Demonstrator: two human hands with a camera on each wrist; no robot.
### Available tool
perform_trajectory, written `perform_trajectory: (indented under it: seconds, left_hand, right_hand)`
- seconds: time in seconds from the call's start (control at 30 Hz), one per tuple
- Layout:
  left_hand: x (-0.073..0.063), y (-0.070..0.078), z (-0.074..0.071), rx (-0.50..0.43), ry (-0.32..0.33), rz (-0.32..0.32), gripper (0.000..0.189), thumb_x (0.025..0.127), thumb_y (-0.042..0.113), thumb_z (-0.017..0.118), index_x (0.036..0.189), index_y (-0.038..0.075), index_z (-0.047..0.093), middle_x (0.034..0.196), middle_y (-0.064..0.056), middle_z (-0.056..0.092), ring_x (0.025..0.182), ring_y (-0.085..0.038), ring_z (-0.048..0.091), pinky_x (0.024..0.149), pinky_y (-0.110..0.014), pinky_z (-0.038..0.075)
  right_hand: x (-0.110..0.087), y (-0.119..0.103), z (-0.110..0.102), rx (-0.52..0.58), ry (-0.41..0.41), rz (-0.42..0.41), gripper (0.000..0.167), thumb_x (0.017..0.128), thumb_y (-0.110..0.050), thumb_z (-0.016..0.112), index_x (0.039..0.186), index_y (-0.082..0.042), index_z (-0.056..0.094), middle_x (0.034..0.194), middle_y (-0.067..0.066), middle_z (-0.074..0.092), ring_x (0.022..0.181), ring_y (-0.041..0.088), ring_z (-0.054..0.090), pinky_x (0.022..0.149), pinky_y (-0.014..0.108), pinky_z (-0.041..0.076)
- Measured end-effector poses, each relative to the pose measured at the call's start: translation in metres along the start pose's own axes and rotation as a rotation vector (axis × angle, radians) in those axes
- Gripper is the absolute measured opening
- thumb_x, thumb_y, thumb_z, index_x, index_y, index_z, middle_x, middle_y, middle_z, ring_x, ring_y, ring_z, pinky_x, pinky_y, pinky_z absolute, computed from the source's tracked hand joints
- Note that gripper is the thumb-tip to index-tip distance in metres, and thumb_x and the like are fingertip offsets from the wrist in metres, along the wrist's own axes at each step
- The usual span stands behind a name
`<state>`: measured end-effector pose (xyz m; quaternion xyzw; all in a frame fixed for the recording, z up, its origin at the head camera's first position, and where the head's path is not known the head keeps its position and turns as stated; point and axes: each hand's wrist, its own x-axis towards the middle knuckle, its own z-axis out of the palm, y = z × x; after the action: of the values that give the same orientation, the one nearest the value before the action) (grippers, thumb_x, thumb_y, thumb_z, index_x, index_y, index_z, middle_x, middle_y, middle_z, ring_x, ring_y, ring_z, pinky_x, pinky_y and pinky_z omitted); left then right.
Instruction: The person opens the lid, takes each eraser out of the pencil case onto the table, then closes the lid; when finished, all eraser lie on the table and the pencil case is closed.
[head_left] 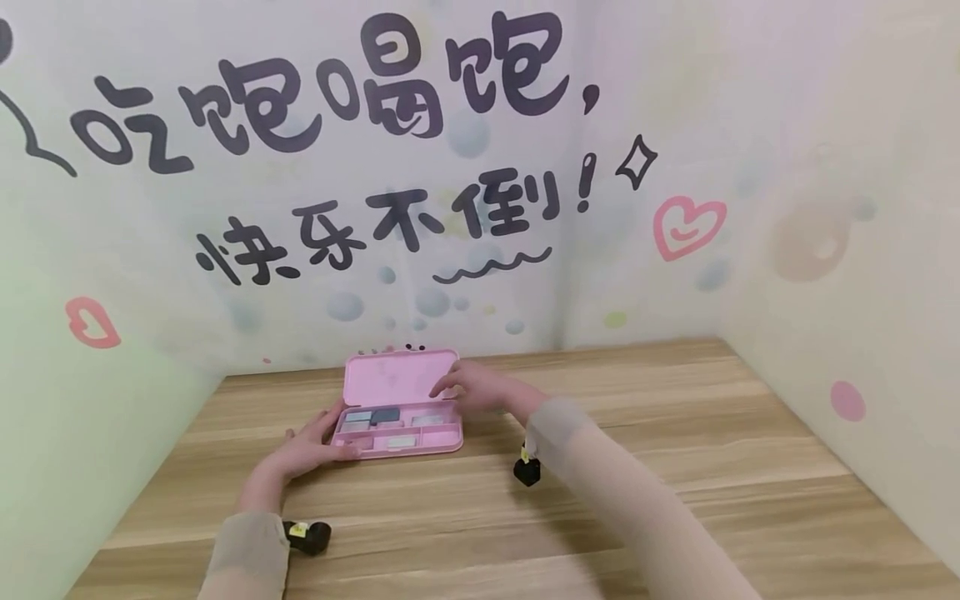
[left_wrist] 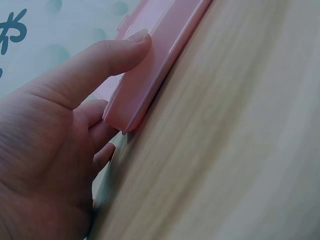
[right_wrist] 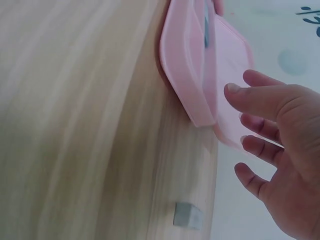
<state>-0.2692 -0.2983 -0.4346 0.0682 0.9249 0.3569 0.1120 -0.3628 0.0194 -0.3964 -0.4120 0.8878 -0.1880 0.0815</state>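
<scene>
A pink case (head_left: 365, 454) lies with its lid (head_left: 401, 379) raised toward the wall. Its compartments hold a dark grey block (head_left: 386, 415) and several pale pieces, one of them white (head_left: 401, 442) in the front row. My left hand (head_left: 311, 446) grips the case's left end. In the left wrist view, its thumb (left_wrist: 132, 52) lies on the front wall and the other fingers are at the end, partly hidden. Over the right end, beside the lid, my right hand (head_left: 480, 387) hovers with loosely bent fingers and holds nothing.
On the wooden table (head_left: 465, 525), a small grey block (right_wrist: 187, 215) stands beyond the case's right end. The back wall (head_left: 600, 308) bears large dark writing and rises just behind the case. Side walls (head_left: 840, 300) close off the table left and right.
</scene>
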Motion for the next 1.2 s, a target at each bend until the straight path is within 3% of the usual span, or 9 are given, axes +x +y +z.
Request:
perform_trajectory:
  seconds: [0.2,0.47,0.77,1.2]
  left_hand:
    - [0.000,0.000,0.001,0.005,0.004,-0.001,0.106,0.080,0.049,0.073,0.157,0.012,0.008,0.157,-0.028,0.009,0.143,-0.047,-0.002,0.103,-0.069,-0.015]
    - [0.000,0.001,0.001,0.021,0.006,-0.008,0.106,0.080,0.050,0.073,0.156,0.011,0.010,0.157,-0.028,0.011,0.143,-0.047,0.000,0.104,-0.069,-0.014]
    - [0.000,-0.002,0.001,0.029,0.021,-0.013,0.109,0.079,0.051,0.073,0.156,0.012,0.009,0.157,-0.028,0.011,0.144,-0.046,0.000,0.105,-0.068,-0.014]
    - [0.000,0.000,0.001,0.031,0.019,-0.017,0.109,0.078,0.052,0.073,0.156,0.011,0.009,0.157,-0.028,0.011,0.143,-0.047,0.001,0.106,-0.068,-0.013]
  right_hand:
    - [0.008,-0.004,0.009,-0.085,-0.020,0.015,0.040,0.085,-0.007,0.069,0.118,-0.028,0.070,0.113,0.002,0.052,0.102,0.016,0.045,0.089,0.029,0.042]
    - [0.012,-0.009,0.009,-0.128,-0.086,0.043,0.043,0.087,-0.008,0.067,0.120,-0.037,0.069,0.119,0.003,0.049,0.105,0.017,0.041,0.090,0.030,0.041]
    - [0.021,-0.012,0.012,-0.268,-0.105,-0.034,0.049,0.089,-0.008,0.064,0.124,-0.042,0.065,0.120,0.004,0.048,0.100,0.015,0.040,0.085,0.026,0.040]
    - [0.024,-0.016,0.017,-0.330,-0.143,-0.015,0.058,0.095,-0.007,0.055,0.131,-0.052,0.055,0.122,0.003,0.046,0.099,0.015,0.038,0.082,0.026,0.041]
